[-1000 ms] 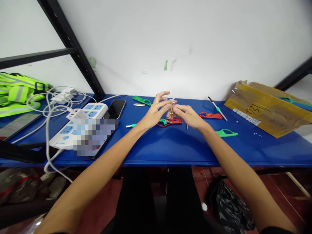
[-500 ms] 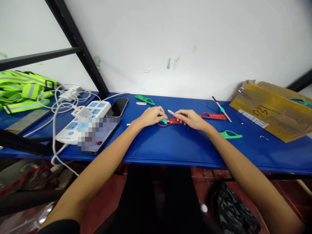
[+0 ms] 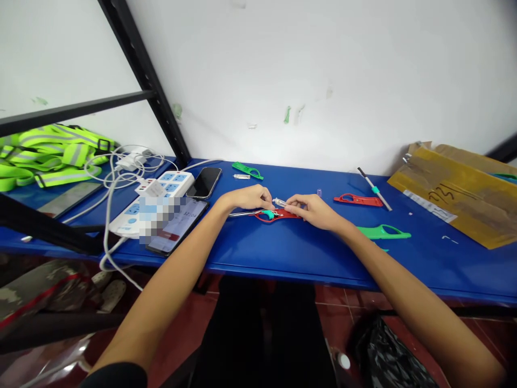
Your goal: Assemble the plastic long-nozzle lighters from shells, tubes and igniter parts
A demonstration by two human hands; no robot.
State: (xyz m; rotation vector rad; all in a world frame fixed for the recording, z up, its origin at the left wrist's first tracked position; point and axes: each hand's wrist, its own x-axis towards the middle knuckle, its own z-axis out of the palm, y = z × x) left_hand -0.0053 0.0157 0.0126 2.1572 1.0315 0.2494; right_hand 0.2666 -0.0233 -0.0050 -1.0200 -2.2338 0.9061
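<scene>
My right hand (image 3: 311, 209) pinches a small, clear-and-silver slim piece (image 3: 279, 202), its tip pointing left. Close to that tip is my left hand (image 3: 254, 198), fingers curled together; whatever sits between them is hidden. Beneath both hands a red plastic piece with a loop end (image 3: 288, 214) lies on the blue table. A teal clip or band (image 3: 267, 214) lies over its loop, and a thin silver rod (image 3: 242, 214) runs left from there. Behind my right hand stands a small purple see-through piece (image 3: 319, 192).
Right of my hands lie another red piece (image 3: 359, 200), a green piece (image 3: 383, 232), a rod with a teal band (image 3: 375, 189) and a cardboard box (image 3: 440, 188). Leftward are phones (image 3: 205, 182), a power strip (image 3: 173, 186) and cables. A green piece (image 3: 248, 171) lies behind.
The camera view has shifted, so the scene sits further right and lower. My hands have come slightly closer together. The purple piece and more of the silver rod now show.
</scene>
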